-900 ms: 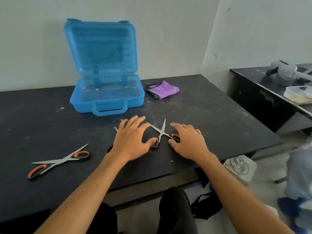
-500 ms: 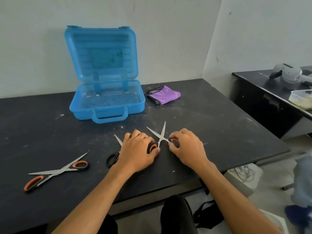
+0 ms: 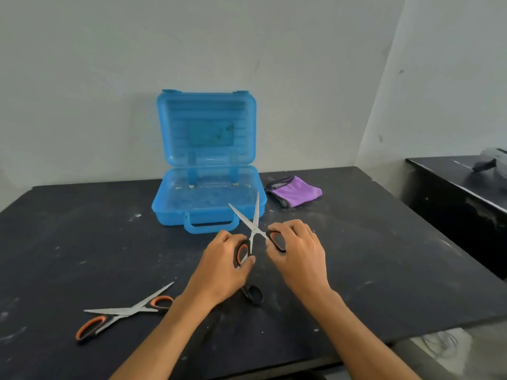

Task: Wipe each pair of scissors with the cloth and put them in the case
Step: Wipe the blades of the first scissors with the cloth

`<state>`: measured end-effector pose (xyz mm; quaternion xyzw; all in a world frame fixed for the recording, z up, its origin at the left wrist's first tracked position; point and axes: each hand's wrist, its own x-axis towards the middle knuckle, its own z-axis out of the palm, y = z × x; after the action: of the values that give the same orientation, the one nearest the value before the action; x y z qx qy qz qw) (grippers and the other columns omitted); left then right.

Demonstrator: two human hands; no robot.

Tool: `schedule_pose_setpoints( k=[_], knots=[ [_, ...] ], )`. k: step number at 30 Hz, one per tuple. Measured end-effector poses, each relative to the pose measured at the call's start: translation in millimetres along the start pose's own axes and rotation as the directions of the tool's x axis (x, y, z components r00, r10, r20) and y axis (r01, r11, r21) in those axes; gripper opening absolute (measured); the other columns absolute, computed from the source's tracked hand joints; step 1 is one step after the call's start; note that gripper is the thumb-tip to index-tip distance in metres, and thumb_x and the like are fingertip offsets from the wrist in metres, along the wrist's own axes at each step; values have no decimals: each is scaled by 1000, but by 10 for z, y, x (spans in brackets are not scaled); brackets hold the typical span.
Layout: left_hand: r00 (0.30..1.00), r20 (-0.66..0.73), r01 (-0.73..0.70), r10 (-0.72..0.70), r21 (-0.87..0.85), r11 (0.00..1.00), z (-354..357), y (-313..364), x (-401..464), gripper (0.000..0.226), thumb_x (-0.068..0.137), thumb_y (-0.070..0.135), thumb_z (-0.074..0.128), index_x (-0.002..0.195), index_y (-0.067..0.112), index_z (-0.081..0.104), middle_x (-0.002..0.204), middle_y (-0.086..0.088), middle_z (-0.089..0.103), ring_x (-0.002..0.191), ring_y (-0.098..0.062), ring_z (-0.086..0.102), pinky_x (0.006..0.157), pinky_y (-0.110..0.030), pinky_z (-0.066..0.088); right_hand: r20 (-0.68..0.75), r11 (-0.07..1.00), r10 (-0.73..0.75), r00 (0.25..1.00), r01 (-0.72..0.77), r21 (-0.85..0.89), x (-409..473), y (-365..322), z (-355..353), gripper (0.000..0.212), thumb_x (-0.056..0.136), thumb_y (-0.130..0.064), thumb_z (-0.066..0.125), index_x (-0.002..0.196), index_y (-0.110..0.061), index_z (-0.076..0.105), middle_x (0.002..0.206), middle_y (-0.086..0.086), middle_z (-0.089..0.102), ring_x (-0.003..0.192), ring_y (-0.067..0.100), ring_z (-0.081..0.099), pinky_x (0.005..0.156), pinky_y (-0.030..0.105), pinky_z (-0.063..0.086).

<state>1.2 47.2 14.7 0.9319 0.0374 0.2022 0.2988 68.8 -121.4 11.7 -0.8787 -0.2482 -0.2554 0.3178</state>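
Left hand (image 3: 222,266) and right hand (image 3: 297,253) each grip one handle of the open scissors (image 3: 253,229); a third pair (image 3: 253,295) is mostly hidden under the left wrist.

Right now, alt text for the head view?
Two bare hands hold open orange-and-black-handled scissors, left hand and right hand each gripping one handle, before an open blue plastic case. A purple cloth and another scissors pair lie on the black table.

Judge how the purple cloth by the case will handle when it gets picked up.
The purple cloth lies folded and slumped flat on the table, so it is probably floppy and will unfold and drape when lifted. It looks thin, so likely light. It should not roll or slide far.
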Motion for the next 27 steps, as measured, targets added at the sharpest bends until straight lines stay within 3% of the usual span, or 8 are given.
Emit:
schedule_pose_setpoints(
  k=[5, 7, 12, 16, 20, 27],
  knots=[
    [991, -128, 32, -44, -90, 995, -251, -219, 31, 29, 77, 26, 81, 104, 23, 74, 90, 11, 59, 81, -6, 62, 79, -25, 54, 49, 996, -23, 999, 18, 85, 139, -220, 195, 25, 86, -23, 82, 110, -19, 76, 105, -3, 68, 94, 18, 66, 74, 28, 50],
    [985, -170, 17, -37, -113, 993, -317, -328, 32, 30, 74, 21, 83, 104, 20, 76, 89, 12, 59, 76, -4, 62, 72, -19, 52, 95, 991, -13, 995, 0, 136, 171, -250, 254, 26, 89, -25, 80, 114, -22, 75, 108, -6, 66, 95, 15, 64, 73, 25, 47],
    [983, -185, -17, -1, -96, 995, -342, -490, 95, 35, 74, 20, 84, 106, 18, 72, 93, 10, 56, 73, -6, 60, 70, -22, 53, 173, 975, -15, 985, -24, 221, 238, -231, 388, 30, 91, -28, 79, 120, -22, 74, 110, -8, 60, 93, 12, 62, 80, 29, 55],
    [981, -96, 132, -166, -289, 948, -295, -507, 175, 29, 79, 20, 81, 98, 29, 61, 87, 7, 65, 74, -6, 64, 69, -19, 53, 184, 975, -15, 983, -27, 221, 279, -205, 476, 31, 93, -31, 77, 122, -20, 74, 111, -8, 57, 90, 11, 61, 80, 29, 57],
    [949, 106, 302, -297, -578, 758, -301, -510, 245, 21, 88, 26, 75, 107, 28, 67, 94, 4, 74, 89, -10, 71, 75, -23, 57, 162, 969, 8, 987, -48, 243, 328, -174, 525, 28, 94, -32, 77, 120, -22, 75, 109, -10, 57, 86, 12, 61, 78, 29, 58],
    [923, 106, 358, -370, -592, 722, -334, -527, 292, 16, 93, 16, 69, 102, 27, 73, 87, 5, 75, 83, -5, 71, 65, -18, 55, 166, 945, 6, 986, -60, 321, 316, -168, 616, 26, 91, -36, 78, 115, -29, 72, 107, -14, 56, 90, 8, 62, 78, 32, 58]
  ],
)
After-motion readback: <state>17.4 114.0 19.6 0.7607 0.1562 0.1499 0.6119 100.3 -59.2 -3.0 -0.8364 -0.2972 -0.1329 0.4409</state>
